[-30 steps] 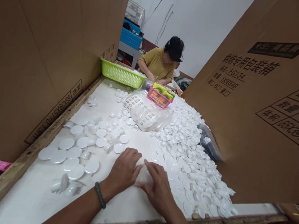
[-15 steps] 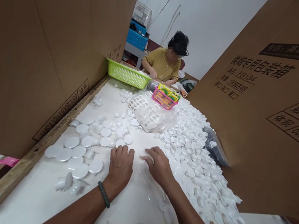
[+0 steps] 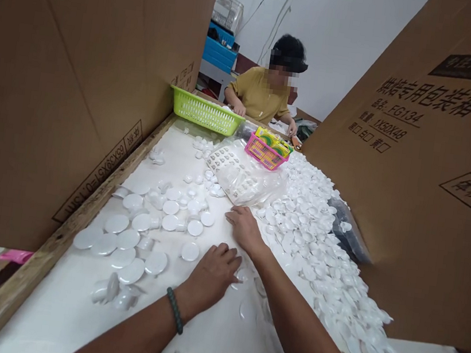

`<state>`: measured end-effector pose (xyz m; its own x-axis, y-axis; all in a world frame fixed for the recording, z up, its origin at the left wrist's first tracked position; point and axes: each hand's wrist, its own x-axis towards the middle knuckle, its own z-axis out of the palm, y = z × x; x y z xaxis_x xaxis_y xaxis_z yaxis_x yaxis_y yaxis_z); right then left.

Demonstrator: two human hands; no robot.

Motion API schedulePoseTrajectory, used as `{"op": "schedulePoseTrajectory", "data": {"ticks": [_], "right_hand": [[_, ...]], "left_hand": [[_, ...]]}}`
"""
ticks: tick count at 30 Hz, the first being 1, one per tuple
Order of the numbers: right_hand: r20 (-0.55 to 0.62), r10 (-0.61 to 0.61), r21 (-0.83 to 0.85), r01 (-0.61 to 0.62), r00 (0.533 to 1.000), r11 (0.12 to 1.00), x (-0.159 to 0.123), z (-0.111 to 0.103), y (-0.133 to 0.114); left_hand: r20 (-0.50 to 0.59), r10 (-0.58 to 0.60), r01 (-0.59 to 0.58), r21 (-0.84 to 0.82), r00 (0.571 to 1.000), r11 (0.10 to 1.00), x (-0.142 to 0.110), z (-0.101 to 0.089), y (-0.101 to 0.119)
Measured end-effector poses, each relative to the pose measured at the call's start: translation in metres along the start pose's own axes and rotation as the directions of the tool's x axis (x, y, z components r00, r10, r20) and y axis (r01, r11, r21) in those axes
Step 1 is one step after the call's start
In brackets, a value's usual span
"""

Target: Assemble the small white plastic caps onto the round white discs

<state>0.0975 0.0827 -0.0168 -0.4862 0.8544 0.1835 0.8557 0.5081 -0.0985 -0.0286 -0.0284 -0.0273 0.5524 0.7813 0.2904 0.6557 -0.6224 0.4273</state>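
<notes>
On the white tabletop [image 3: 49,302], my left hand [image 3: 214,272] is low with its fingers bent and apart, its thumb side beside thin white discs [image 3: 243,280]. No object shows in its grip. My right hand [image 3: 245,228] is farther forward, fingers bent close together near the edge of a large pile of small white plastic pieces [image 3: 311,227]. Whatever its fingertips hold, if anything, is hidden. One white round piece [image 3: 189,251] lies just left of my left hand. Several round-topped white pieces [image 3: 128,239] are spread farther left, some tipped over.
Tall cardboard sheets flank the table at left [image 3: 77,92] and right [image 3: 420,224]. Ahead are a plastic bag [image 3: 256,185], a pink basket [image 3: 264,154] with yellow packets and a green basket [image 3: 204,113]. A person in a yellow top [image 3: 255,95] sits beyond.
My left hand has moved right, uncovering a round white piece on the table. My right hand has moved forward and its fingers have drawn together. The other person's hands have moved apart.
</notes>
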Motion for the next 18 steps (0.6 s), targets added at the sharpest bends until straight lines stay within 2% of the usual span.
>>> {"op": "schedulePoseTrajectory", "data": {"ticks": [3, 5, 8, 10, 14, 18], "right_hand": [[0.026, 0.107, 0.061, -0.109, 0.994, 0.992, -0.025, -0.013, 0.005], [-0.003, 0.178, 0.135, -0.176, 0.984, 0.975, -0.043, -0.019, 0.006], [-0.070, 0.269, 0.226, -0.247, 0.961, 0.942, -0.066, -0.024, 0.003], [-0.075, 0.305, 0.260, -0.276, 0.950, 0.925, -0.079, -0.023, 0.003], [-0.063, 0.311, 0.291, -0.281, 0.948, 0.915, -0.096, -0.021, 0.004], [-0.144, 0.293, 0.309, -0.238, 0.945, 0.921, -0.105, -0.020, 0.003]], "left_hand": [[0.024, -0.027, 0.027, -0.008, 0.999, 1.000, 0.003, 0.000, -0.002], [0.036, -0.038, 0.039, -0.030, 0.999, 0.999, 0.004, -0.001, -0.003], [-0.013, -0.079, 0.078, -0.099, 0.997, 0.992, 0.003, -0.004, -0.007], [-0.043, -0.121, 0.115, -0.123, 0.992, 0.986, 0.002, -0.007, -0.009], [-0.054, -0.182, 0.174, -0.125, 0.982, 0.977, -0.001, -0.010, -0.015], [-0.038, -0.240, 0.230, -0.181, 0.970, 0.956, -0.003, -0.011, -0.018]]}}
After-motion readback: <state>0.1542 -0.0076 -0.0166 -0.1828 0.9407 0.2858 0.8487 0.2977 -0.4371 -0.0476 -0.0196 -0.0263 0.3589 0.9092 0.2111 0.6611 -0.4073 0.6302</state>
